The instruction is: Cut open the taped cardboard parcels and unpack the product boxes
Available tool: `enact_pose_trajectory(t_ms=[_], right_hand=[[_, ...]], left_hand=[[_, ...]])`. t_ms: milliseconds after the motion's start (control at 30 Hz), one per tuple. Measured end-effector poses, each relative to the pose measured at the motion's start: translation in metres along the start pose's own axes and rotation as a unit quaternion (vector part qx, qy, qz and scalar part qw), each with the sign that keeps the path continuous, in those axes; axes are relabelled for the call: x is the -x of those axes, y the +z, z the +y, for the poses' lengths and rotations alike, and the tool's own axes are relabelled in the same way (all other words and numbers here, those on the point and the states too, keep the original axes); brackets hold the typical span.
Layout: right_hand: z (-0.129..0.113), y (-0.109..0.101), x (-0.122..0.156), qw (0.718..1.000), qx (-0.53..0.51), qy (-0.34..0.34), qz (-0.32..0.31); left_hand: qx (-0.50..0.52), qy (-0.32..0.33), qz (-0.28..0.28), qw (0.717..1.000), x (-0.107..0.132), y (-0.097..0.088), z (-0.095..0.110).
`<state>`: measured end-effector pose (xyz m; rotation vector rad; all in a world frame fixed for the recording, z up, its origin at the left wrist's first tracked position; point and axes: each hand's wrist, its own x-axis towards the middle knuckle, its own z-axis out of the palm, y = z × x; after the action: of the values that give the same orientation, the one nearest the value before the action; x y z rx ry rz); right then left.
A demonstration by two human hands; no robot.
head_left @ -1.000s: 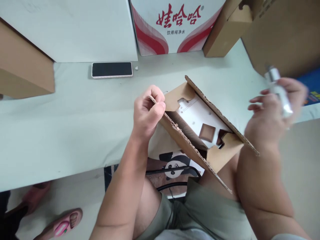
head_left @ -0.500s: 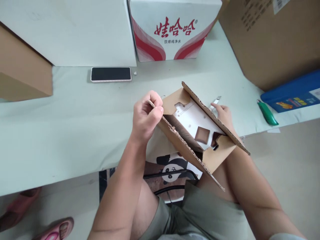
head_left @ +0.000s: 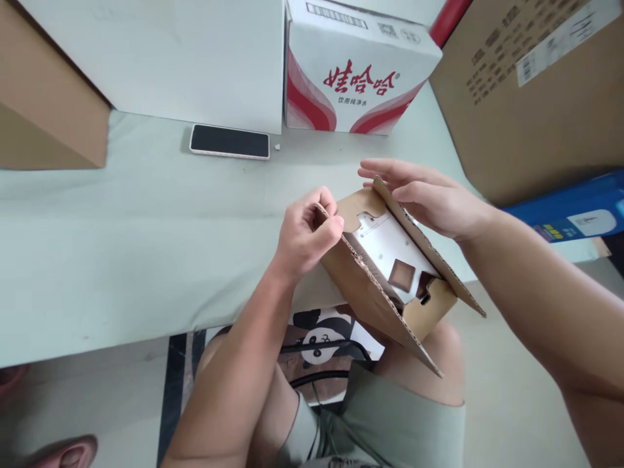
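Note:
A small brown cardboard box [head_left: 353,289] is tilted over the table's front edge, with its long flaps standing up. My left hand [head_left: 308,233] is closed on the near long flap, pinching its corner between thumb and fingers. Beside the far long flap, my right hand [head_left: 429,195] is open with its fingers stretched out; its thumb is close to that flap's upper edge. Inside the box lies a white panel [head_left: 387,240] with a square cutout, framed by two notched short flaps. What lies under the panel is hidden.
A phone [head_left: 229,142] lies near the back, in front of a large white box [head_left: 195,58]. A white and red carton [head_left: 363,91] stands beside it. Brown cartons [head_left: 526,123] and a blue box [head_left: 560,208] are at the right. A panda picture [head_left: 319,341] shows below the table.
My right hand has moved up and over to the far flap; the silver-bladed cutter it held is out of sight. My left hand still grips the near flap. The view has shifted.

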<state>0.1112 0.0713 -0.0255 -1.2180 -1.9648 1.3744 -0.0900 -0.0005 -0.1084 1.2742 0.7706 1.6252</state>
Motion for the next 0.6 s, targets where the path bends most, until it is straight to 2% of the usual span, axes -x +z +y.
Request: enact_pose_trajectory(t_ms=[100,300,500,600], right_hand=[[-0.002,0.005,-0.002,0.999,0.018,0.027,-0.007],[-0.010,0.011,0.000,1.000,0.025,0.013,0.012],[0.002,0.010,0.002,1.000,0.005,-0.001,0.012],[0.006,0.007,0.000,0.999,0.034,-0.004,-0.008]], left_hand=[[0.007,-0.009,-0.005,1.000,0.002,-0.001,0.002],[0.021,-0.025,-0.009,0.999,0.001,0.001,0.007],[0.035,-0.032,-0.013,0.999,-0.001,0.004,0.007],[0.029,-0.027,-0.006,0.999,-0.001,0.005,0.008]])
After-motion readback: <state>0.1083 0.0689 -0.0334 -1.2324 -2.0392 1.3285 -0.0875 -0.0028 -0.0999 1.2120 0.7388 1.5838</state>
